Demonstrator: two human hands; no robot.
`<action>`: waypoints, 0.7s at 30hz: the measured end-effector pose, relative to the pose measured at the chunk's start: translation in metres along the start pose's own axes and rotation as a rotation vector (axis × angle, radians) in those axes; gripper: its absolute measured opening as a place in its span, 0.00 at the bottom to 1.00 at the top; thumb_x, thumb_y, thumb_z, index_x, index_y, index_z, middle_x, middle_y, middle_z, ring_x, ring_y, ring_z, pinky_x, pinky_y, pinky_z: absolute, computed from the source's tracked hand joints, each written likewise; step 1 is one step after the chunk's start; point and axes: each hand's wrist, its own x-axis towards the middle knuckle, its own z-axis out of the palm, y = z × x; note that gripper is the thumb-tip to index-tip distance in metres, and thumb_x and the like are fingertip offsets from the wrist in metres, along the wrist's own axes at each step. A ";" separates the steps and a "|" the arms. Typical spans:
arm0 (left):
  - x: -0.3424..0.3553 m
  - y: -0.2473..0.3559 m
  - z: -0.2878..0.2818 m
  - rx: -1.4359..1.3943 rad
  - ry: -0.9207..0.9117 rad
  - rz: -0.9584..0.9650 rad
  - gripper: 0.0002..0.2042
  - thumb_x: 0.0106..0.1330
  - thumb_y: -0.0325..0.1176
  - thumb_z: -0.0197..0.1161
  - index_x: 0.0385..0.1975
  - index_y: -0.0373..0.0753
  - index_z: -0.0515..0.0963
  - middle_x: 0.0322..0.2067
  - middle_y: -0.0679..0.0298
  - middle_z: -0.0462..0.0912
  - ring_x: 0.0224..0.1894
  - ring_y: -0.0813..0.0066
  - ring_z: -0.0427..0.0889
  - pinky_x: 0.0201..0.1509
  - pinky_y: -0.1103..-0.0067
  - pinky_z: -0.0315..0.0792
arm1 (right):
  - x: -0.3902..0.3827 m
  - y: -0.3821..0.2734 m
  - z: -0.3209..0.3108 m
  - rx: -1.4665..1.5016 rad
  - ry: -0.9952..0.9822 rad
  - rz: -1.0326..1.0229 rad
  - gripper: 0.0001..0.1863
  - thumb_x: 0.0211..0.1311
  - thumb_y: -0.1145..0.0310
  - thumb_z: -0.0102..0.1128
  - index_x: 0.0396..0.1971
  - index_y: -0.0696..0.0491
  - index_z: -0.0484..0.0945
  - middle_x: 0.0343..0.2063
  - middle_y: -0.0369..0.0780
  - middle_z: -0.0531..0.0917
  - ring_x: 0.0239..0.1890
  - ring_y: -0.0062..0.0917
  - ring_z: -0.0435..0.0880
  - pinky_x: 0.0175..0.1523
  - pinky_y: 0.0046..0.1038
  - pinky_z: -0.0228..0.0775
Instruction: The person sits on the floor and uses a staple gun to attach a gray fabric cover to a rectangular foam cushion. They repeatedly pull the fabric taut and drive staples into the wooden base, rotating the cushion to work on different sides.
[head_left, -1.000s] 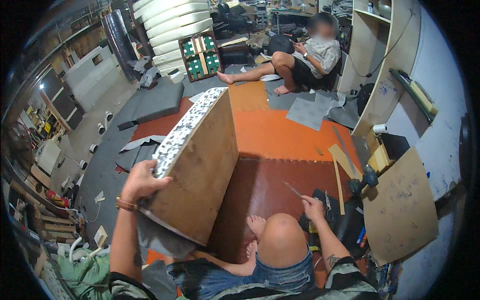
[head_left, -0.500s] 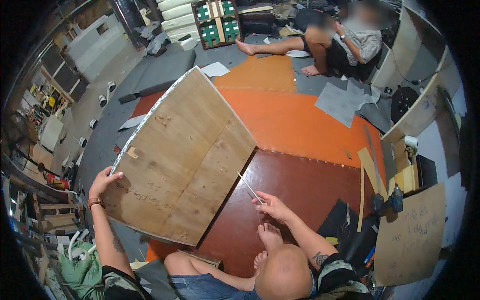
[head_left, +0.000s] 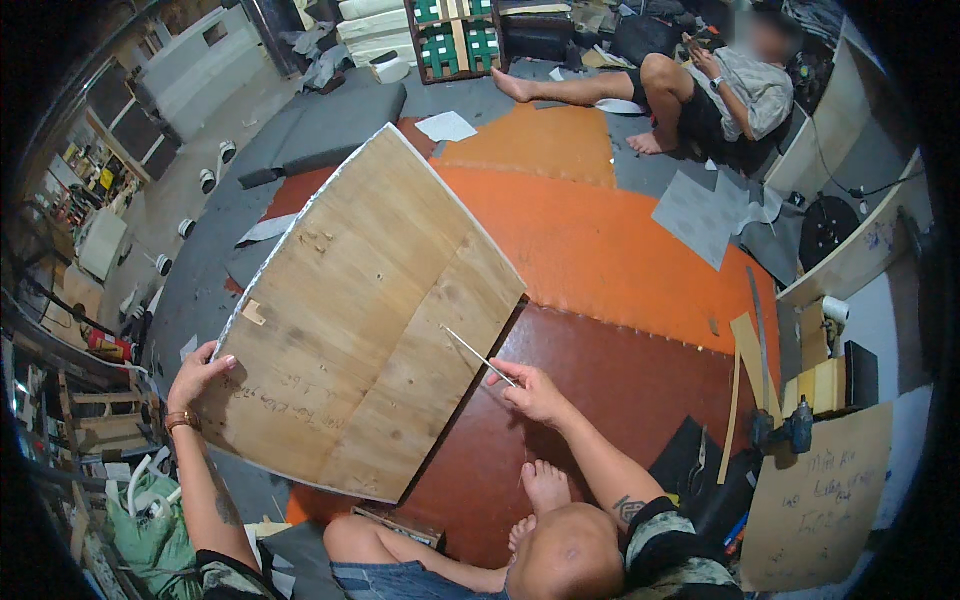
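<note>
A large plywood panel [head_left: 370,310] stands tilted in front of me, its bare wooden face toward me and a white layer showing along its left edge. My left hand [head_left: 198,380] is closed on that left edge, thumb on the wooden face. In my right hand [head_left: 530,395], a slim pointed metal rod [head_left: 465,346] is pinched between the fingers. The rod's far end lies over the panel's right part; whether it touches the wood I cannot tell. Below the panel's lower edge, a small piece of wood [head_left: 405,527] lies partly hidden near my leg.
Orange and dark red sheeting [head_left: 570,240] covers the floor. Grey foam pads [head_left: 340,125] lie at the far left. Another person [head_left: 740,90] reclines at the far right. A cordless drill [head_left: 795,425] and a cardboard sheet [head_left: 820,510] are at right, a green bag [head_left: 155,530] at left.
My right hand has moved left and slightly up, bringing the rod's tip over the panel's face. The left hand keeps its grip on the edge. The whole view has shifted slightly.
</note>
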 end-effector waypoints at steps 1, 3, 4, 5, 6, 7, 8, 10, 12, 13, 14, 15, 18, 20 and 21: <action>-0.002 0.002 0.001 -0.022 -0.007 0.000 0.27 0.64 0.46 0.74 0.56 0.32 0.81 0.44 0.67 0.86 0.44 0.78 0.81 0.53 0.77 0.76 | 0.002 0.002 0.000 -0.008 0.004 0.031 0.33 0.61 0.76 0.57 0.70 0.54 0.75 0.44 0.29 0.85 0.34 0.12 0.76 0.40 0.21 0.73; -0.007 0.005 0.003 -0.037 0.015 0.003 0.27 0.64 0.46 0.75 0.56 0.32 0.81 0.44 0.67 0.86 0.44 0.78 0.81 0.53 0.77 0.76 | 0.004 0.007 0.002 -0.020 0.020 0.045 0.32 0.62 0.75 0.57 0.69 0.53 0.77 0.42 0.29 0.85 0.33 0.13 0.76 0.39 0.21 0.73; -0.010 0.007 0.004 -0.036 0.024 0.021 0.28 0.63 0.46 0.75 0.56 0.31 0.81 0.44 0.66 0.86 0.44 0.78 0.82 0.53 0.77 0.76 | 0.004 0.010 0.002 -0.023 0.031 0.030 0.32 0.62 0.75 0.57 0.69 0.52 0.77 0.41 0.29 0.85 0.32 0.13 0.76 0.38 0.22 0.73; -0.013 0.008 0.005 -0.026 0.023 0.023 0.28 0.63 0.46 0.76 0.57 0.31 0.81 0.45 0.66 0.86 0.44 0.78 0.82 0.53 0.77 0.76 | 0.004 0.011 0.003 -0.044 0.045 0.064 0.31 0.62 0.74 0.58 0.69 0.52 0.77 0.41 0.29 0.85 0.31 0.13 0.76 0.38 0.22 0.73; -0.016 0.010 0.006 -0.024 0.021 0.012 0.29 0.62 0.46 0.76 0.57 0.31 0.81 0.45 0.66 0.86 0.44 0.78 0.82 0.53 0.77 0.76 | 0.004 0.012 0.003 -0.033 0.047 -0.019 0.31 0.62 0.74 0.58 0.68 0.52 0.77 0.39 0.29 0.84 0.31 0.13 0.76 0.37 0.22 0.72; -0.020 0.012 0.007 -0.021 0.034 0.034 0.29 0.62 0.45 0.77 0.57 0.31 0.80 0.45 0.65 0.86 0.44 0.78 0.82 0.52 0.77 0.76 | 0.003 0.012 0.003 -0.039 0.052 -0.051 0.30 0.62 0.74 0.58 0.68 0.52 0.78 0.38 0.29 0.84 0.30 0.13 0.76 0.36 0.22 0.72; -0.023 0.014 0.008 -0.026 0.044 0.041 0.30 0.61 0.44 0.77 0.58 0.31 0.80 0.45 0.65 0.86 0.44 0.78 0.82 0.52 0.77 0.77 | 0.002 0.011 0.003 -0.048 0.071 -0.027 0.30 0.63 0.74 0.58 0.67 0.52 0.78 0.37 0.29 0.84 0.29 0.12 0.75 0.35 0.22 0.71; -0.030 0.019 0.012 -0.037 0.057 0.057 0.30 0.60 0.43 0.78 0.59 0.31 0.80 0.45 0.65 0.86 0.44 0.78 0.82 0.51 0.77 0.77 | 0.000 0.006 0.003 -0.028 0.061 -0.033 0.29 0.63 0.75 0.58 0.67 0.52 0.79 0.35 0.29 0.83 0.28 0.12 0.75 0.34 0.23 0.71; -0.037 0.023 0.016 -0.068 0.054 0.068 0.31 0.59 0.42 0.79 0.59 0.30 0.79 0.45 0.64 0.86 0.43 0.78 0.82 0.51 0.78 0.77 | -0.004 0.001 0.002 0.017 0.063 -0.003 0.29 0.63 0.76 0.57 0.66 0.53 0.79 0.33 0.29 0.83 0.27 0.12 0.74 0.33 0.23 0.70; -0.041 0.026 0.018 -0.049 0.077 0.079 0.32 0.59 0.42 0.80 0.59 0.30 0.79 0.45 0.64 0.86 0.43 0.78 0.82 0.51 0.78 0.77 | -0.006 -0.001 0.001 0.053 0.064 0.001 0.28 0.63 0.76 0.57 0.66 0.54 0.80 0.32 0.29 0.82 0.27 0.12 0.73 0.32 0.23 0.69; -0.044 0.028 0.020 -0.047 0.085 0.083 0.32 0.59 0.42 0.80 0.60 0.30 0.79 0.45 0.65 0.86 0.43 0.78 0.82 0.51 0.78 0.77 | -0.008 -0.002 -0.001 0.095 0.064 -0.003 0.28 0.64 0.77 0.57 0.65 0.54 0.80 0.32 0.29 0.82 0.26 0.12 0.73 0.31 0.22 0.68; -0.046 0.030 0.022 -0.058 0.086 0.077 0.32 0.59 0.41 0.80 0.60 0.29 0.78 0.45 0.65 0.86 0.43 0.78 0.82 0.51 0.78 0.77 | -0.010 -0.001 -0.002 0.141 0.058 0.038 0.27 0.64 0.76 0.57 0.65 0.54 0.80 0.31 0.29 0.82 0.25 0.12 0.72 0.31 0.22 0.67; -0.052 0.034 0.026 -0.102 0.086 0.073 0.33 0.59 0.42 0.80 0.60 0.29 0.78 0.45 0.65 0.85 0.43 0.78 0.82 0.51 0.78 0.77 | -0.011 0.008 -0.010 0.235 0.066 0.117 0.27 0.65 0.75 0.56 0.66 0.55 0.80 0.34 0.31 0.84 0.23 0.12 0.69 0.29 0.19 0.64; -0.054 0.036 0.027 -0.065 0.096 0.085 0.33 0.58 0.42 0.80 0.60 0.30 0.78 0.45 0.65 0.85 0.43 0.79 0.82 0.50 0.79 0.77 | -0.007 0.017 -0.014 0.224 0.101 0.150 0.29 0.65 0.75 0.55 0.68 0.54 0.78 0.42 0.33 0.87 0.22 0.10 0.66 0.29 0.18 0.63; -0.055 0.037 0.027 -0.061 0.091 0.087 0.33 0.58 0.42 0.80 0.60 0.30 0.78 0.45 0.65 0.85 0.43 0.79 0.82 0.50 0.79 0.77 | -0.006 0.021 -0.017 0.227 0.114 0.170 0.28 0.66 0.73 0.56 0.67 0.54 0.79 0.41 0.33 0.86 0.21 0.11 0.66 0.28 0.18 0.63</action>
